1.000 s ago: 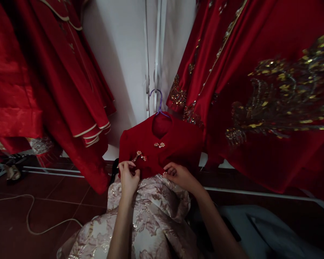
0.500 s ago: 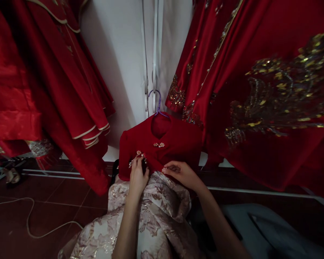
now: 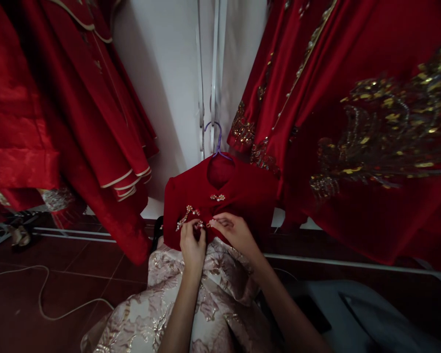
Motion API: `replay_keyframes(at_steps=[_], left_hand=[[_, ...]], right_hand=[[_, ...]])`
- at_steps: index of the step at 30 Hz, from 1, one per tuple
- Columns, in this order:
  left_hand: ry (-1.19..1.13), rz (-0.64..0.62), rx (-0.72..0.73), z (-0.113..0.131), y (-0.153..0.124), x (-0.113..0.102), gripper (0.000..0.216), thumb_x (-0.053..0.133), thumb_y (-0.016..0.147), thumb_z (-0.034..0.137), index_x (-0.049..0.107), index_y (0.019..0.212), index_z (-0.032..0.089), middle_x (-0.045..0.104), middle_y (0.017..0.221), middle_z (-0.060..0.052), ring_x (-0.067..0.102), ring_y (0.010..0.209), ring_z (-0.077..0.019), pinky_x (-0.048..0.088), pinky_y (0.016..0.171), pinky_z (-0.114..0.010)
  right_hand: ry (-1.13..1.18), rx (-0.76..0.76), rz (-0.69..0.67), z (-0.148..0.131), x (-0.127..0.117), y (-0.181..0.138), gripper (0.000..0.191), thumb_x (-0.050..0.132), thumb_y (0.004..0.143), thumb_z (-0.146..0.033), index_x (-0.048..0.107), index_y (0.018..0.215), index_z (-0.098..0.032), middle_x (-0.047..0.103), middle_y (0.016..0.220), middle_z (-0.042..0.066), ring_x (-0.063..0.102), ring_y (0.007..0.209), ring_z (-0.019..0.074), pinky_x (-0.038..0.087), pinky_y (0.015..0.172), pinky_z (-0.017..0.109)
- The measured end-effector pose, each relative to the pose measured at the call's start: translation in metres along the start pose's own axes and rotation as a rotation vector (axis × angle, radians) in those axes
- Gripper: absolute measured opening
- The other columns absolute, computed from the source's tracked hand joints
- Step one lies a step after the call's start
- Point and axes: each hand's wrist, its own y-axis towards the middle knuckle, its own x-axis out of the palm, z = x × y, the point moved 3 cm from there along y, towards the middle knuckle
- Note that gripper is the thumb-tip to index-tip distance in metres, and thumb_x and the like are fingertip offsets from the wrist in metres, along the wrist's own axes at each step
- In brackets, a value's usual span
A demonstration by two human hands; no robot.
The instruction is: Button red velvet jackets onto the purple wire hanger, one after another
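Both hands (image 3: pixel 193 245) (image 3: pixel 235 232) at beaded clasp (image 3: pixel 201 224)

There are two hands (image 3: pixel 193 247), one purple hanger (image 3: pixel 219 143), one V-necked red top (image 3: pixel 253 189) and one pale patterned cloth (image 3: pixel 143 314).

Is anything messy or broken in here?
Just one thing looks untidy: the pale cord lies loose and curvy across the floor, at the left of the picture. I can't see any rip in the red top where the left hand and right hand are, but it's dim.
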Motion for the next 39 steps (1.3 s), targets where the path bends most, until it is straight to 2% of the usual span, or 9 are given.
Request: replay_keyframes(at_steps=[2,7,10,17,39], left_hand=[[-0.053,0.008,-0.002,-0.004,-0.004,0.001,0.024,0.052,0.082,0.026,0.058,0.103,0.019,0.056,0.092,-0.005,0.055,0.083,-0.0156,0.045,0.076,-0.028],[-0.145,0.034,-0.007,-0.018,-0.002,0.006,0.025,0.056,0.079,0.031,0.064,0.1,0.018,0.054,0.086,-0.004,0.054,0.068,-0.0109,0.047,0.066,-0.024],[-0.187,0.031,0.003,-0.017,-0.002,0.005,0.025,0.057,0.079,0.031,0.064,0.099,0.019,0.054,0.086,-0.003,0.053,0.065,-0.0094,0.047,0.063,-0.023],[-0.18,-0.025,0.033,-0.011,-0.007,0.005,0.025,0.056,0.079,0.028,0.064,0.102,0.019,0.059,0.091,-0.005,0.059,0.08,-0.0128,0.049,0.074,-0.025],[-0.256,-0.04,-0.001,-0.014,-0.006,0.005,0.024,0.057,0.078,0.029,0.067,0.097,0.017,0.065,0.091,-0.007,0.061,0.075,-0.0129,0.05,0.067,-0.024]], right_hand=[[0.047,0.008,-0.007,0.013,0.012,0.0,0.026,0.064,0.071,-0.039,0.064,0.084,-0.017,0.07,0.08,0.006,0.066,0.075,0.0177,0.053,0.071,0.029],[0.102,0.0,0.223,0.057,0.036,-0.003,0.033,0.058,0.075,-0.045,0.06,0.09,-0.016,0.068,0.088,0.009,0.065,0.082,0.0188,0.052,0.073,0.03],[0.102,-0.028,0.247,0.07,0.04,-0.006,0.032,0.053,0.079,-0.046,0.058,0.091,-0.017,0.068,0.091,0.009,0.064,0.085,0.0184,0.052,0.076,0.03],[0.094,-0.044,0.234,0.071,0.035,-0.009,0.031,0.05,0.081,-0.046,0.056,0.092,-0.018,0.066,0.093,0.009,0.063,0.087,0.0182,0.051,0.079,0.031],[0.039,-0.066,0.221,0.065,0.036,-0.012,0.029,0.051,0.081,-0.044,0.057,0.093,-0.018,0.066,0.089,0.008,0.064,0.082,0.0179,0.052,0.073,0.03]])
